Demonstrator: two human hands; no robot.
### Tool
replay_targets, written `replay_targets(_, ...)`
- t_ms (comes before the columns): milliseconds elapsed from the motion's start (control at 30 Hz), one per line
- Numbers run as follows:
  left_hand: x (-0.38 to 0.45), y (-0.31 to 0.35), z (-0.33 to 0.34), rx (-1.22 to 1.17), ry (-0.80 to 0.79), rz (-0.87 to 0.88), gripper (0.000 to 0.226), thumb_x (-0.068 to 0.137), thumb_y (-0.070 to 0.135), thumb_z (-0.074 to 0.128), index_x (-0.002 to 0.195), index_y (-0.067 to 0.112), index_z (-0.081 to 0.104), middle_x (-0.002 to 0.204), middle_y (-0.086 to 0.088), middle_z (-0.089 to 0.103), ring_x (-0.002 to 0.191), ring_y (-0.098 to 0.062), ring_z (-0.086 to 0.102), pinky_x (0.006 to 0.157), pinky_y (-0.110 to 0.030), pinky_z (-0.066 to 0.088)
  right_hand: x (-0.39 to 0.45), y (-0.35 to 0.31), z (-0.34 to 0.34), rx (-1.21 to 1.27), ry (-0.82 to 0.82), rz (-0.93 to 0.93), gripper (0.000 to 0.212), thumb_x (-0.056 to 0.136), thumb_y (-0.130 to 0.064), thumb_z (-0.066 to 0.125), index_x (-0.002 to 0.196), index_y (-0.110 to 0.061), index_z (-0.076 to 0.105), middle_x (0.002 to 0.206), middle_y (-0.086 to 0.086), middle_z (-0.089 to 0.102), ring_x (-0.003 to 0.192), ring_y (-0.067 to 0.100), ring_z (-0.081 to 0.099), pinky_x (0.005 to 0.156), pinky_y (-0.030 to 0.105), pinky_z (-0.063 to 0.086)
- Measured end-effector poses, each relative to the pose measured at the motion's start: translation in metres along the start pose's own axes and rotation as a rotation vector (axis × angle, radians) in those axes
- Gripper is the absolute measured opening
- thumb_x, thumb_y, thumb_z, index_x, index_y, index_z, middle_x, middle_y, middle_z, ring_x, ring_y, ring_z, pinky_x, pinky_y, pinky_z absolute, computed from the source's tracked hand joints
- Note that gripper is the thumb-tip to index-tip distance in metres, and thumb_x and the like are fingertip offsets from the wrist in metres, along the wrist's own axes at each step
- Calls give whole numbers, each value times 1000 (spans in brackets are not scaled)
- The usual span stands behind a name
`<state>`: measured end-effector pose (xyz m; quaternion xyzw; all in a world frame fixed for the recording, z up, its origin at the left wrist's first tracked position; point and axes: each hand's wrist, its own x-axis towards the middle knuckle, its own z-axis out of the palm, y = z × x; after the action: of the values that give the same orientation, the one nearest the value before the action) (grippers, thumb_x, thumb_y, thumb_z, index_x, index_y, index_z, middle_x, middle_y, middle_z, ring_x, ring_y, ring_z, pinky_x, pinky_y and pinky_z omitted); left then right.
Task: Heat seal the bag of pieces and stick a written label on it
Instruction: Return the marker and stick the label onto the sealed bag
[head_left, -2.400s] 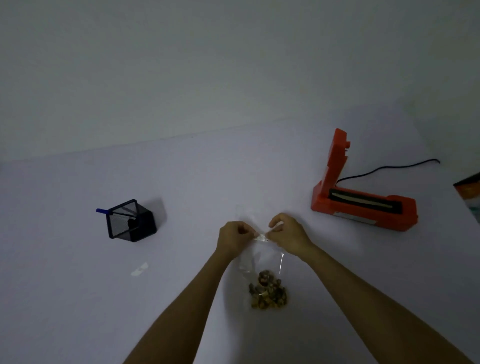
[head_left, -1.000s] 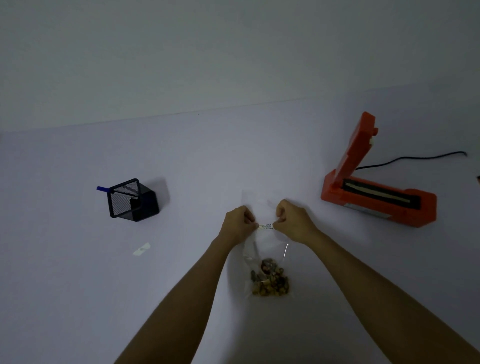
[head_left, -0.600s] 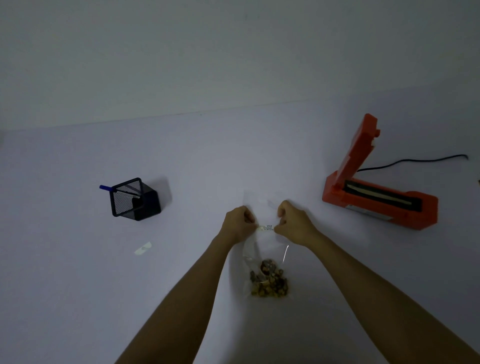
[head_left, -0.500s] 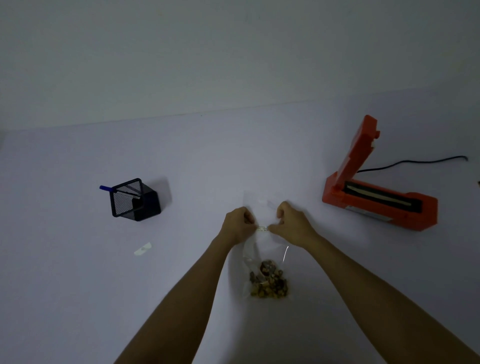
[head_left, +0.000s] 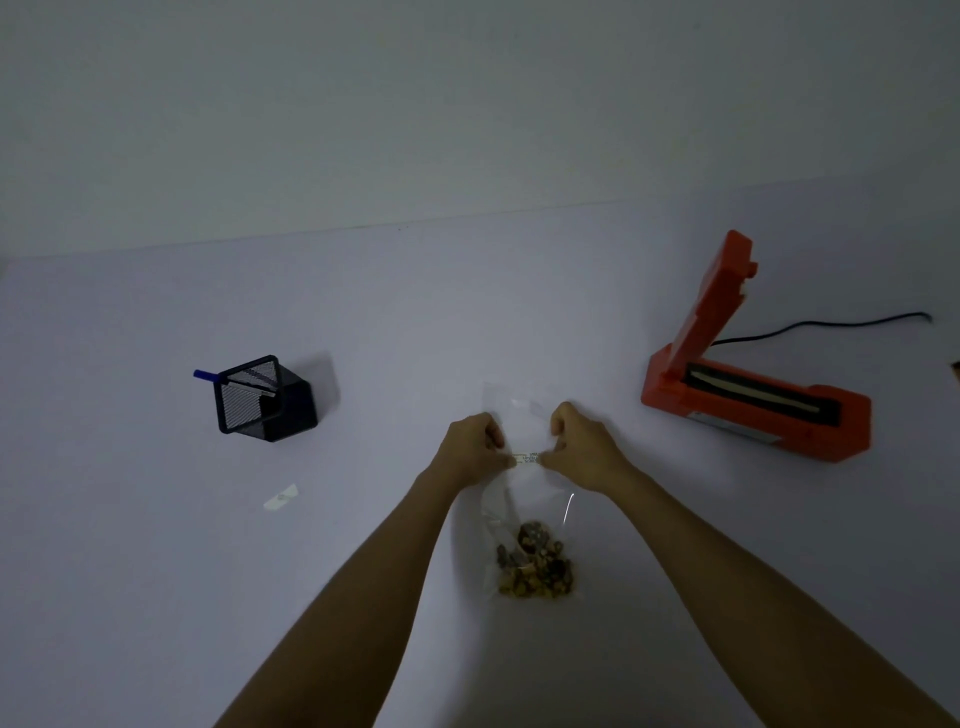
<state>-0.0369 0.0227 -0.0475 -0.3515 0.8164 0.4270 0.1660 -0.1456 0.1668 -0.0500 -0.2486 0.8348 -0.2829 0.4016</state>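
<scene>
Hands are both pinching the little label (head_left: 525, 459) on the clear bag (head_left: 524, 519) mid-table: left hand (head_left: 470, 451) and right hand (head_left: 584, 448) each curled on one end. I see pieces (head_left: 535, 569) bunched at the bag's near end, orange sealer (head_left: 753, 384) open, far right.

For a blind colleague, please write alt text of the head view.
Both hands, left and right, pinch a small label over a clear bag of brown pieces on a table. An open orange heat sealer stands right, a pen holder left.
</scene>
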Motion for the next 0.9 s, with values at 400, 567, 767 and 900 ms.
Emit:
replay_targets(400,2,-2,2,9,16,-5,23,75,19,77,80,16,56,76,5,55,75,-14,51,56,-16,37,4,5,-3,24,10,-3,26,79,-3,67,87,-13,44,68,0,53,65,17,50,56,22,39)
replay_targets(567,2,1,2,6,47,-9,20,80,18,72,82,14,53,85,-1,56,79,-16,51,57,-15,37,5,4,-2,22,14,12,26,77,-5,69,83,-15,46,70,0,53,65,16,49,55,21,38)
replay_targets(767,-17,-1,14,25,108,42,13,90,23,59,89,13,51,86,-8,59,79,-23,55,67,-29,44,-7,-2,-6,-31,1,-43,17,81,-7,61,82,-18,48,73,0,57,65,16,51,61,28,43)
replay_targets(900,-47,-26,25,380,326,335,21,92,25,51,106,11,57,103,-9,57,88,-25,55,71,-34,47,-41,6,-3,-331,195,-317,8,86,-18,57,94,-20,57,94,-2,63,87,15,56,74,30,48)
